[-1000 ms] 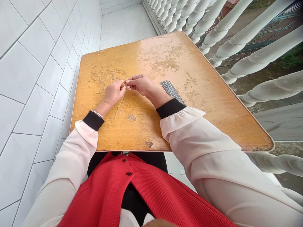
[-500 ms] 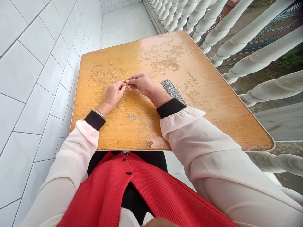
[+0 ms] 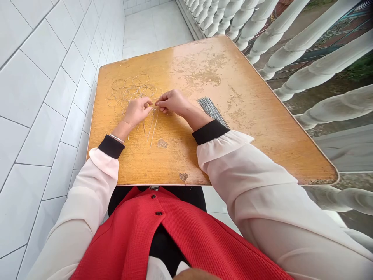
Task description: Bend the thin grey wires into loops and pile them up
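Fingertips (image 3: 151, 102) of the left hand (image 3: 136, 111) and right hand (image 3: 171, 102) pinch thin silvery wires (image 3: 153, 126) together, the fingers hiding the grip, so the strand count cannot be made out. Below, the wires' ends splay over a scuffed, honey-coloured wooden tabletop (image 3: 247, 147). A tangle of thin circular wire loops (image 3: 131, 92) lies just past the left hand, partly covered by it. A fan of straight grey metal rods (image 3: 210, 111) sits right of the right hand, its near end meeting the black cuff (image 3: 210, 132). Broad bare wood stretches toward the far and right edges, between a white tiled wall (image 3: 49, 116) and white turned balusters (image 3: 320, 66).
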`<state>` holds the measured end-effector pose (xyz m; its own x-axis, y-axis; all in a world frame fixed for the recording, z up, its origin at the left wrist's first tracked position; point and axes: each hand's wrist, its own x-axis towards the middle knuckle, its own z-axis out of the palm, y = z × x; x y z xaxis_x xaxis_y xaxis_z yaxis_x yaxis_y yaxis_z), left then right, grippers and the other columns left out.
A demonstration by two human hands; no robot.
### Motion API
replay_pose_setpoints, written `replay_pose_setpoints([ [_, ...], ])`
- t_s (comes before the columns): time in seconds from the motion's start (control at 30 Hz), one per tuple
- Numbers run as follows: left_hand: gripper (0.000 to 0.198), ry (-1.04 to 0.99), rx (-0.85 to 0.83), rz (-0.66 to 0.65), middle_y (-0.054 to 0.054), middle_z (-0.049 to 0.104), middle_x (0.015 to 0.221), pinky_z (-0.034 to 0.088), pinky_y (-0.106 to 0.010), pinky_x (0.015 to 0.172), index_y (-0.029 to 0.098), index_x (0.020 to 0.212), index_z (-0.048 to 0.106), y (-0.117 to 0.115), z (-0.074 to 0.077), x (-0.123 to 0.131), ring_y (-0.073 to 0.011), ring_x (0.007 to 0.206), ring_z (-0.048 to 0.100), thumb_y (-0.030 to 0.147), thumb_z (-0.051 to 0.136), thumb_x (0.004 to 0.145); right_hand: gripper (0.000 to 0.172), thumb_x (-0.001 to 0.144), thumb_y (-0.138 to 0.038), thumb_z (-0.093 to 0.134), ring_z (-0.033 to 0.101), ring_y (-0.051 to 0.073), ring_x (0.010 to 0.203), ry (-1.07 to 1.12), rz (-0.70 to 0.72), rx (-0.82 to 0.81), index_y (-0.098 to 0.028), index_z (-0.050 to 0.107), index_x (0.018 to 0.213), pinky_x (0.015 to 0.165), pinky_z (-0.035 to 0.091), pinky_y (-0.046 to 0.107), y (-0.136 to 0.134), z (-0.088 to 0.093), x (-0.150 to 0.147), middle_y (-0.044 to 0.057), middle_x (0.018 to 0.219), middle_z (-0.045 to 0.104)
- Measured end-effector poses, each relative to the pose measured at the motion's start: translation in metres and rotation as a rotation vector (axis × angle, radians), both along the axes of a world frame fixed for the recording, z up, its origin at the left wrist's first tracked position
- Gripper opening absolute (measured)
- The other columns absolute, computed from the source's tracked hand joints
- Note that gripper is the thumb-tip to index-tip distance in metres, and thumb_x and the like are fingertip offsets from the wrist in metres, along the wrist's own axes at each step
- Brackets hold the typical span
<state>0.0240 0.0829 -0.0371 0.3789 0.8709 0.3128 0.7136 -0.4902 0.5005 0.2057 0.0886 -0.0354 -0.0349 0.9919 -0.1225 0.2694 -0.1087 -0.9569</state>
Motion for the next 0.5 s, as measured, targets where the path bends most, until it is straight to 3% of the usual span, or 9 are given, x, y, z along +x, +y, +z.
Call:
replay_pose_setpoints([
  [0.2,0.015,0.168,0.065,-0.098,-0.007,0.077,0.096,0.049,-0.033,0.083,0.02,0.087,0.074,-0.003,0.001,0.001,-0.0191,0.089,0.067,0.019,0.059,0.09,0.024,0.081,-0.006,0.08,0.052,0.005,0.043,0.209,0.058,-0.004,-0.017,0.065,0.066,0.04,0.044,0.013,-0.005,0.006,0.002,-0.002,0.048,0.06],
  [0.33,0.016,0.085,0.097,-0.059,-0.005,0.075,0.087,0.046,-0.032,0.079,0.019,0.079,0.07,-0.003,-0.002,0.002,-0.0172,0.082,0.064,0.017,0.058,0.09,0.022,0.084,-0.013,0.08,0.053,0.004,0.044,0.353,0.057,-0.07,-0.015,0.068,0.066,0.042,0.045,0.013,-0.009,0.011,0.002,0.0,0.054,0.062],
  [0.5,0.016,-0.047,0.086,-0.01,-0.002,0.072,0.079,0.046,-0.03,0.075,0.02,0.074,0.067,-0.003,-0.008,0.003,-0.0146,0.074,0.06,0.017,0.06,0.088,0.022,0.084,-0.01,0.079,0.054,0.004,0.045,0.405,0.061,-0.136,-0.013,0.07,0.064,0.041,0.042,0.012,-0.011,0.011,0.001,0.001,0.055,0.063],
])
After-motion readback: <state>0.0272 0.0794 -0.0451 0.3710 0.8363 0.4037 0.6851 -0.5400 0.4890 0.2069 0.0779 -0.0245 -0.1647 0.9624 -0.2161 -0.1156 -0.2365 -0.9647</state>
